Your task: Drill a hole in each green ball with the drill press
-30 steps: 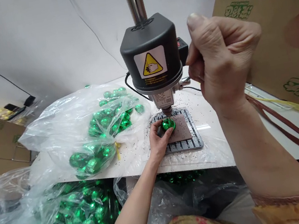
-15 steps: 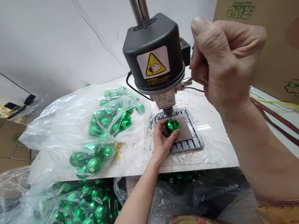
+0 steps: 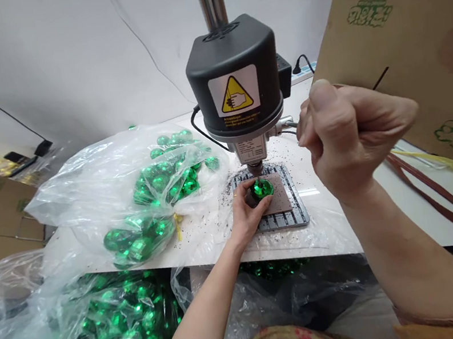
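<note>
A black bench drill press [image 3: 234, 78] stands before me, its bit touching or just above a shiny green faceted ball [image 3: 263, 188]. My left hand [image 3: 247, 210] pinches that ball between thumb and fingers, on a brown square pad [image 3: 280, 195] atop the slotted metal base [image 3: 301, 216]. To the right of the drill head, my right hand [image 3: 354, 130] is closed round the feed lever, mostly hidden by the fingers. The lever's silver hub [image 3: 285, 124] shows beside the hand. A thin dark rod [image 3: 381, 77] sticks up behind it.
Clear plastic bags [image 3: 75, 177] of green faceted balls [image 3: 158, 178] lie on the left of the white table [image 3: 209, 236]; another bagful [image 3: 127, 330] sits below its edge. Cardboard boxes [image 3: 421, 61] stand on both sides. Brown straps [image 3: 443, 197] lie at right. Dark shavings surround the base.
My right hand has come down, turning the lever, and a dark rod now shows behind it. My left hand and the ball stay in place under the bit.
</note>
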### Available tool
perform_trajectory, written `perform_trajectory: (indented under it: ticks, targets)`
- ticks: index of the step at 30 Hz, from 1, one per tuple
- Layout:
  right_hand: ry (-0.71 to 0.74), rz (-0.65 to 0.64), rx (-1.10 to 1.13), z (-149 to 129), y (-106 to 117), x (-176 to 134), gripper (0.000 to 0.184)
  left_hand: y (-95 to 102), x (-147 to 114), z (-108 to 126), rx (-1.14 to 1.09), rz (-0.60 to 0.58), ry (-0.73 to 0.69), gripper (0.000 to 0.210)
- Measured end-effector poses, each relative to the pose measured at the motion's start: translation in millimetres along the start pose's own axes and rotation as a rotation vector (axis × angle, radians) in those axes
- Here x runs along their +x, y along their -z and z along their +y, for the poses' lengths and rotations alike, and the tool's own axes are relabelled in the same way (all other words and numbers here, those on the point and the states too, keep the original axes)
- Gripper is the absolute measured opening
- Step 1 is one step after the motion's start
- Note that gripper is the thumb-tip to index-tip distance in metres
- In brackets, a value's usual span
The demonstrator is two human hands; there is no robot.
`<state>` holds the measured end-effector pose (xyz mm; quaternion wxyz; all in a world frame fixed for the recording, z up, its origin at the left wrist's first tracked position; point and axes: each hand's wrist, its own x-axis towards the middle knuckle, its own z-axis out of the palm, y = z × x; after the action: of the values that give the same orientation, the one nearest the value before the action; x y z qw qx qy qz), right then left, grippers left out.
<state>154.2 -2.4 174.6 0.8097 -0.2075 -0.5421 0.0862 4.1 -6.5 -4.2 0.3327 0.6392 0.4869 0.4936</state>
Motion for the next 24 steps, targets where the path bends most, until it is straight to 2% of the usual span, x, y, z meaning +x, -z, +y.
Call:
perform_trajectory:
  ticks: [5, 14, 24]
  targets:
    - [0.023, -0.006, 0.015, 2, 2, -6, 0.043, -0.6, 0, 0, -0.007, 0.006, -0.004, 0.046]
    - [0.042, -0.022, -0.118, 5, 10, -15, 0.052, -0.3, 0, -5, -0.028, 0.001, 0.023, 0.047]
    - [0.183, 0.008, -0.151, 14, 15, -24, 0.048, 1.0, 0, -3, -0.011, 0.006, -0.009, 0.047]
